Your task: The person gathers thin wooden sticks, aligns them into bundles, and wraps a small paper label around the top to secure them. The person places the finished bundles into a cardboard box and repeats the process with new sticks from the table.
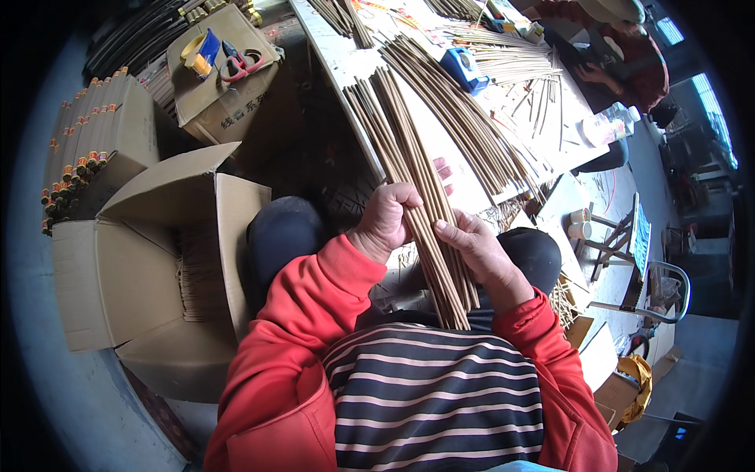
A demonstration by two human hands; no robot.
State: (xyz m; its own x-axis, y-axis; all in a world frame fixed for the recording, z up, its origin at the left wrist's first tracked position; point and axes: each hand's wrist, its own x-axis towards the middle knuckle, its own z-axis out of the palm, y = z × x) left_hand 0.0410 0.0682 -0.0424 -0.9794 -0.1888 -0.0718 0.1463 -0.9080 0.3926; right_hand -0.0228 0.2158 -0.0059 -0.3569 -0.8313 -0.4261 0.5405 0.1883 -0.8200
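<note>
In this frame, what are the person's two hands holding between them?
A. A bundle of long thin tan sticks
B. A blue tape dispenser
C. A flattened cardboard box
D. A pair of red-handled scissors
A: the left hand and the right hand both grip the bundle of long thin tan sticks, which runs from the lap up toward the table.

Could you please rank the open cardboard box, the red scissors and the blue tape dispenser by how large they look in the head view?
1. Open cardboard box, by far the largest.
2. Red scissors and blue tape dispenser look alike, and their distances from the camera differ, so no ranking between them.
</note>
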